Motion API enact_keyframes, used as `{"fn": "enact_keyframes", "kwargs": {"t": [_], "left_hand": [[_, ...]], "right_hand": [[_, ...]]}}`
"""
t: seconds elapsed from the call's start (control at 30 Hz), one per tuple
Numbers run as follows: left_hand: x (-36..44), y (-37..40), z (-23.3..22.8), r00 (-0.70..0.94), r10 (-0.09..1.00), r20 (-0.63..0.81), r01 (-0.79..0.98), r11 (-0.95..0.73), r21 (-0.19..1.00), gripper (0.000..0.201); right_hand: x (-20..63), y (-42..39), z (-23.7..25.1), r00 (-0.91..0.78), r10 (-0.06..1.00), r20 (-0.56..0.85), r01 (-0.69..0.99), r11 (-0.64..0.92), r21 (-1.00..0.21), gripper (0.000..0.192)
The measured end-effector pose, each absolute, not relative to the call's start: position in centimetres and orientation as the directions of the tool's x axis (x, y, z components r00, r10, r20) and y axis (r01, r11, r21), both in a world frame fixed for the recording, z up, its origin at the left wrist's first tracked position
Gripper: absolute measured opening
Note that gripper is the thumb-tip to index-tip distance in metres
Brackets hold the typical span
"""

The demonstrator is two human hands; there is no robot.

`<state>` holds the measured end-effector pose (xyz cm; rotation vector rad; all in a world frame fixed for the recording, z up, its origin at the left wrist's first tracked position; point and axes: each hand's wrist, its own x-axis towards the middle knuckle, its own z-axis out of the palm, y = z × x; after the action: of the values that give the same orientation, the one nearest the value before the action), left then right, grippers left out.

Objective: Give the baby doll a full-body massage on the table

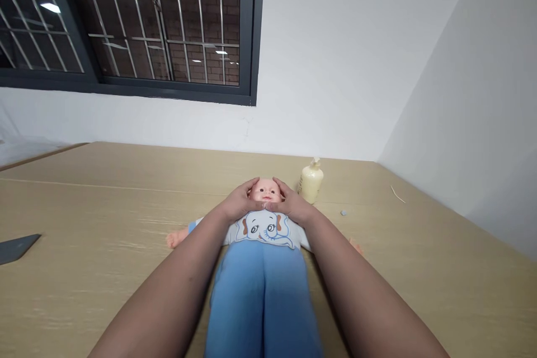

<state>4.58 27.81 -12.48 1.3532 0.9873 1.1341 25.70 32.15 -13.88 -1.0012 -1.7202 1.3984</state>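
Note:
A baby doll (263, 268) lies on its back on the table, its head at the far end and its legs toward me. It wears blue trousers and a white top with an elephant print (268, 229). My left hand (241, 201) cups the left side of the doll's head (265, 192), while my right hand (294, 205) cups the right side. Both thumbs meet at the chin, and the other fingers curve up round the cheeks and temples. The doll's arms stretch out sideways, partly hidden behind my forearms.
Just beyond my right hand stands a cream pump bottle (311, 181). A small grey bit (344, 212) and a thin pale strand (397, 194) lie farther right on the wooden table (104, 207). A dark flat object (19, 248) sits at the left edge. Behind are a white wall and a barred window.

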Motion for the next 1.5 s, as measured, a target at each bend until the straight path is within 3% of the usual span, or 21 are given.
{"fn": "enact_keyframes", "kwargs": {"t": [0.2, 0.33, 0.57, 0.83, 0.97, 1.2, 1.37, 1.5], "left_hand": [[4.2, 28.0, -12.1, 0.036, 0.976, 0.216, 0.179, -0.219, 0.959, 0.076], [4.3, 28.3, -12.5, -0.081, 0.971, 0.225, 0.229, -0.202, 0.952, 0.064], [4.1, 28.0, -12.5, -0.073, 0.977, 0.198, 0.191, -0.181, 0.965, 0.071], [3.6, 28.0, -12.8, 0.006, 0.989, 0.146, 0.041, -0.146, 0.988, 0.08], [3.8, 28.1, -13.0, -0.011, 0.992, 0.122, 0.022, -0.122, 0.992, 0.085], [4.1, 28.1, -12.7, 0.066, 0.986, 0.153, 0.08, -0.158, 0.984, 0.096], [3.8, 28.5, -13.1, 0.073, 0.988, 0.139, 0.076, -0.144, 0.987, 0.097], [3.4, 28.6, -13.5, 0.089, 0.989, 0.118, -0.013, -0.117, 0.993, 0.099]], "right_hand": [[24.8, 32.1, -13.7, -0.251, 0.953, 0.169, 0.326, 0.248, -0.912, 0.106], [24.5, 32.4, -13.7, -0.244, 0.952, 0.185, 0.376, 0.269, -0.887, 0.106], [25.1, 32.7, -13.9, -0.321, 0.932, 0.167, 0.328, 0.275, -0.904, 0.11], [26.1, 33.2, -14.8, -0.351, 0.922, 0.165, 0.054, 0.196, -0.979, 0.082], [25.9, 33.3, -14.9, -0.331, 0.93, 0.162, 0.053, 0.19, -0.98, 0.079], [24.5, 32.3, -14.4, -0.273, 0.954, 0.126, 0.156, 0.173, -0.973, 0.11], [24.7, 32.2, -14.1, -0.307, 0.942, 0.137, 0.139, 0.187, -0.972, 0.106], [25.6, 32.5, -14.1, -0.368, 0.919, 0.146, 0.079, 0.187, -0.979, 0.093]]}}
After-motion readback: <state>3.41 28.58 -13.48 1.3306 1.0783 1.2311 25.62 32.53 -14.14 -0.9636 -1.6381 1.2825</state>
